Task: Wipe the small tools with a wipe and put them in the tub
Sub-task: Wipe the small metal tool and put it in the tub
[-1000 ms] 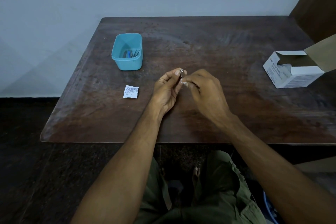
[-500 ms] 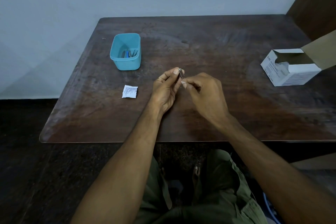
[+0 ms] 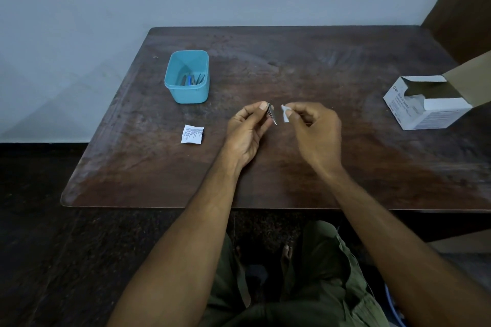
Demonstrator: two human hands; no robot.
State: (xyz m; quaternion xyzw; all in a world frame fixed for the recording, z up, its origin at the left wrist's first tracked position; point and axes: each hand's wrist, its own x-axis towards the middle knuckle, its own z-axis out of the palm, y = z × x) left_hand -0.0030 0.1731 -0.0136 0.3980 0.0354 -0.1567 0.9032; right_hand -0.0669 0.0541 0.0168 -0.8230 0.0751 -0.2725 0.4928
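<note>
Left hand (image 3: 245, 131): pinching a small metal tool (image 3: 271, 113) between thumb and fingertips, holding it above the desk (image 3: 345, 167) near centre, its narrow end pointing down and toward the right hand.

Right hand (image 3: 316, 133): gripping a small white wipe (image 3: 285, 115) between thumb and forefinger, remaining fingers curling inward. The wipe is sitting just beside the tool, at its 3 o'clock, with a slim gap showing between them; they are not touching.

Torn white sachet (image 3: 192, 134): lying flat on the desk at 9 o'clock from the left hand, near it.

Blue tub (image 3: 187, 77): standing upright at 10 o'clock from the hands, well apart from them. Several slender tools (image 3: 192, 79) are lying inside, so part of the job appears done.

White carton (image 3: 425, 103): sitting open at 3 o'clock, at the desk's right side, flap raised.

Progress, as judged: late stage. No other loose tools are showing on the desk, so the held tool is likely the last, awaiting transfer to the tub.
</note>
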